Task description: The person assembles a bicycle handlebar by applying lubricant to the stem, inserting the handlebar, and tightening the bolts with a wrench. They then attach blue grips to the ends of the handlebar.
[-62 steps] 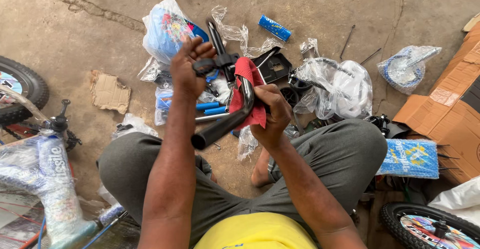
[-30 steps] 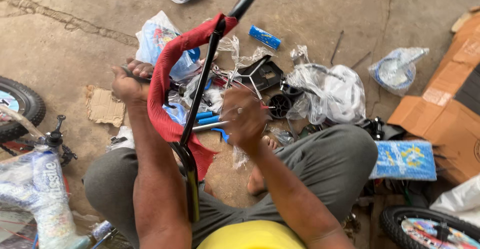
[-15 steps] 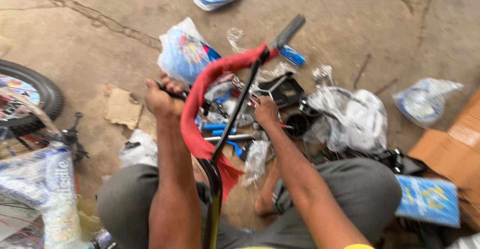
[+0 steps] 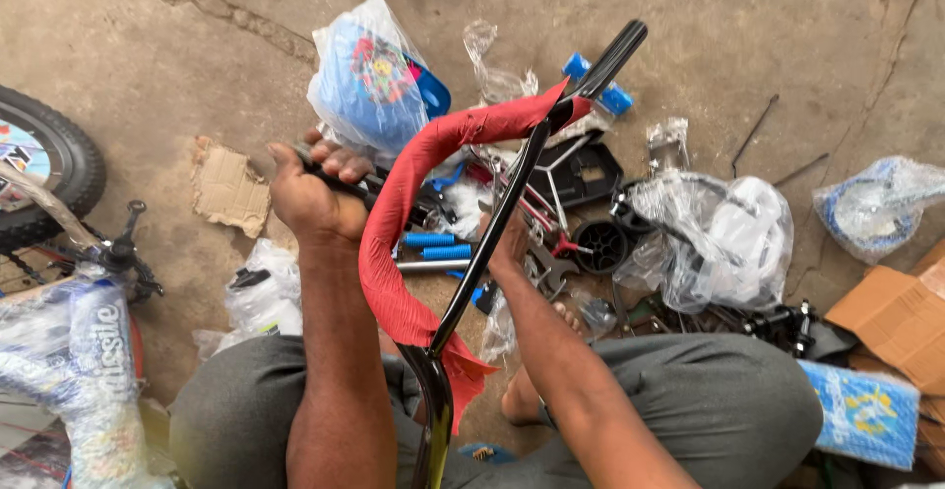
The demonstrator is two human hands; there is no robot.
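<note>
Left hand [image 4: 313,194] clamped on one grip of the handlebar [image 4: 492,243], right hand [image 4: 507,248] (grasp hidden behind it) among the parts; I'd hold it steady so the red wrap [image 4: 394,253] hangs clear.

Handlebar [image 4: 512,213] centre; wheel [image 4: 39,169] far left; cardboard box [image 4: 901,317] right; bagged parts [image 4: 724,243] between.

L hand [image 4: 313,194] out far-left, forearm straight up from near edge, fingers [image 4: 340,162] curled tight in a fist grip, knuckles up, thumb side to the right. R hand [image 4: 508,245] lower and farther right, mostly hidden, reaching fwd w/ wrist bent down; grip can't be made out. Both elbows near, knees spread wide, one bare foot between.
</note>
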